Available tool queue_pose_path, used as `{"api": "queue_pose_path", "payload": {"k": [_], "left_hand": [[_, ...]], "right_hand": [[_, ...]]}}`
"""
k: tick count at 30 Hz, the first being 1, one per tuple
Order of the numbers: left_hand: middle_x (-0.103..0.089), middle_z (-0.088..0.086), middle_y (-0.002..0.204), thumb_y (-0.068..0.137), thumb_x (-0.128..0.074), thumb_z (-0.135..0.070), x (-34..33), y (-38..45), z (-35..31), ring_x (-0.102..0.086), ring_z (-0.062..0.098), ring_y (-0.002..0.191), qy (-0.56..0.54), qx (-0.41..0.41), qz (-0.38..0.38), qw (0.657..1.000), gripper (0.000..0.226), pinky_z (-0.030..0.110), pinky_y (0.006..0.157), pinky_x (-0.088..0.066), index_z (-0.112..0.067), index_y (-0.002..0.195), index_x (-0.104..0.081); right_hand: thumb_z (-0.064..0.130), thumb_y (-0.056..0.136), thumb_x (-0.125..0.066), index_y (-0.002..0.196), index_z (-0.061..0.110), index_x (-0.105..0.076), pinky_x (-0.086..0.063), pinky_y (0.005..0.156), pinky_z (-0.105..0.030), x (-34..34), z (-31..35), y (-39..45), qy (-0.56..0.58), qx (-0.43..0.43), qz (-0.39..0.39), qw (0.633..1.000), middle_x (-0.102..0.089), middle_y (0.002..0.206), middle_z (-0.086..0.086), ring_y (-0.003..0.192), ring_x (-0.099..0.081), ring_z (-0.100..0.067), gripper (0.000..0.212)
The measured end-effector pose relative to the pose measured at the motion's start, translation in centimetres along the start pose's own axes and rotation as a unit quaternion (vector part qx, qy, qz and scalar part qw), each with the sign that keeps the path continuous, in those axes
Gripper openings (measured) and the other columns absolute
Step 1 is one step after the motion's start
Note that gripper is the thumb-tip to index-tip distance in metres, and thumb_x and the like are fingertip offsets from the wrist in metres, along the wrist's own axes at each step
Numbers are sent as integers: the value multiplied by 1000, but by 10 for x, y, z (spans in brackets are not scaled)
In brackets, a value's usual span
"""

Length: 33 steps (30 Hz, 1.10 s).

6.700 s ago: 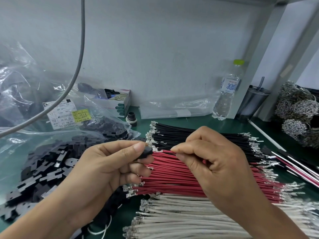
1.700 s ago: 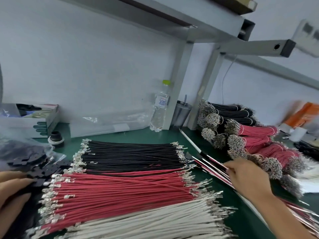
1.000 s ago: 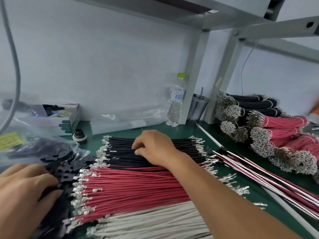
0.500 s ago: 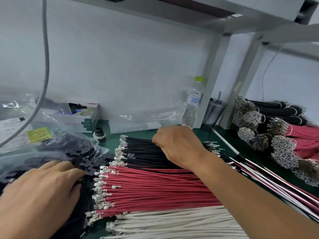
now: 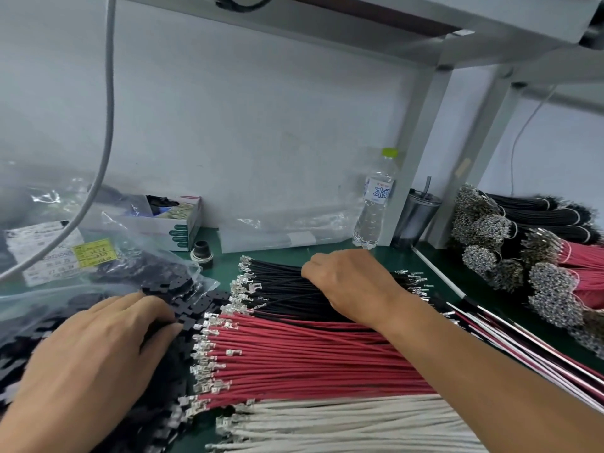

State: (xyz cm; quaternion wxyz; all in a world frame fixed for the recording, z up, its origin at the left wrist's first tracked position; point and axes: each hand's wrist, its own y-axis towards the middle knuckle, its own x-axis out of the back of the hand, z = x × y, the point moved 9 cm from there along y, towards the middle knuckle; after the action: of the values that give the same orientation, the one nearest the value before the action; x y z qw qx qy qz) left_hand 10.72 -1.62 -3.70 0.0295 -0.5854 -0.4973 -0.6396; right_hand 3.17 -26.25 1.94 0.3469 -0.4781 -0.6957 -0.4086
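Since the frame 1.7 s ago, the right hand [image 5: 346, 286] has crossed from the finished leads at the right edge to the black wires [image 5: 277, 289]. It is knuckles-up on that row with the fingers curled down into it. The fingertips are hidden, so I cannot tell whether one wire is already pinched. Meanwhile the left hand [image 5: 94, 364] has slid further onto the black housings [image 5: 183, 302] spilling from the clear bag [image 5: 157, 273]. It lies flat, fingers nearly straight, pressing on the pile and gripping nothing.

Several things could go wrong from here. The crimped terminals at the wire ends sit packed together, so pulling one wire could hook its neighbours and drag a clump out of the row. The right forearm lies across the red wires [image 5: 310, 354], and a quick withdrawal could sweep them into the white wires [image 5: 343, 426]. On the left, a flat press may scatter the loose housings instead of isolating one.

Little of the writing can be read. The water bottle [image 5: 376, 204] just behind the right hand shows a large blue character that looks like 水. The yellow sticker [image 5: 94, 255] and white label [image 5: 45, 253] on the bag carry print and digits too blurred to read. The box [image 5: 178, 232] shows only green hand pictograms.
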Motion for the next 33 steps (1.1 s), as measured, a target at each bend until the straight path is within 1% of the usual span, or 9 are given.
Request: {"api": "queue_pose_path", "payload": {"k": [5, 11, 16, 20, 22, 24, 28, 31, 33], "left_hand": [[-61, -28, 88, 96, -38, -66, 13, -1, 0, -65, 9, 67, -58, 34, -36, 997, 29, 36, 55, -58, -44, 102, -55], [-55, -34, 105, 97, -41, -66, 25, 0, -4, -65, 4, 73, -110, 53, -65, 990, 31, 42, 62, -60, -46, 114, -57], [-57, -30, 105, 94, -45, -69, 28, -1, -10, -62, 0, 70, -140, 50, -55, 987, 21, 35, 57, -58, -77, 113, -49], [-56, -29, 104, 82, -72, -45, 19, -1, -10, -61, -1, 79, -151, 45, -28, 987, 55, 29, 55, -54, -78, 119, -47], [-54, -30, 105, 76, -76, -28, 14, -3, -9, -60, -3, 80, -140, 50, -11, 989, 75, 19, 59, -50, -78, 122, -45], [-53, -31, 105, 76, -76, -15, 15, -5, -10, -59, -3, 81, -129, 53, -12, 990, 84, 20, 58, -50, -76, 124, -44], [-54, -33, 105, 84, -62, -39, 25, -5, -14, -60, -2, 81, -119, 52, -46, 990, 50, 34, 51, -56, -58, 130, -55], [-59, -31, 99, 89, -61, -41, 31, -5, -22, -61, -3, 71, -113, 60, -58, 990, 33, 34, 54, -57, -37, 121, -66], [-63, -27, 99, 96, -57, -43, 37, -4, -28, -63, 2, 74, -122, 63, -70, 988, 25, 30, 58, -55, -34, 117, -68]], "right_hand": [[8, 92, -48, 100, 17, -58, -39, 55, -32, 3, -7, -1, 31, -8, -24, 999, -58, 89, 2, 74, -55, -20, 16], [13, 90, -47, 90, 16, -64, -32, 54, -29, -4, -6, 1, 16, 3, -3, 1000, -60, 80, 2, 68, -57, -22, 18], [25, 99, -45, 98, 23, -70, -52, 65, -33, -7, -1, 3, 75, -1, -12, 997, -64, 86, 5, 81, -63, -20, 25], [40, 101, -51, 127, 30, -65, -48, 90, -37, -21, -6, 15, 212, -96, 21, 972, -66, 119, 5, 114, -60, -20, 31], [37, 100, -55, 126, 29, -65, -47, 94, -38, -36, -4, 21, 226, -115, 64, 965, -65, 124, 5, 117, -59, -22, 30], [31, 96, -61, 117, 30, -70, -48, 92, -35, -40, -7, 23, 238, -130, 70, 960, -66, 119, 7, 112, -62, -19, 22], [29, 94, -65, 106, 30, -74, -49, 85, -31, -28, -9, 27, 213, -118, 37, 969, -71, 109, 10, 102, -66, -15, 14], [21, 99, -56, 105, 25, -74, -55, 82, -34, -10, -6, 24, 164, -83, -9, 983, -74, 99, 6, 90, -69, -18, 19], [8, 97, -52, 93, 20, -70, -55, 68, -33, 0, -3, 20, 111, -60, -33, 992, -69, 83, 4, 74, -65, -19, 22]]}}
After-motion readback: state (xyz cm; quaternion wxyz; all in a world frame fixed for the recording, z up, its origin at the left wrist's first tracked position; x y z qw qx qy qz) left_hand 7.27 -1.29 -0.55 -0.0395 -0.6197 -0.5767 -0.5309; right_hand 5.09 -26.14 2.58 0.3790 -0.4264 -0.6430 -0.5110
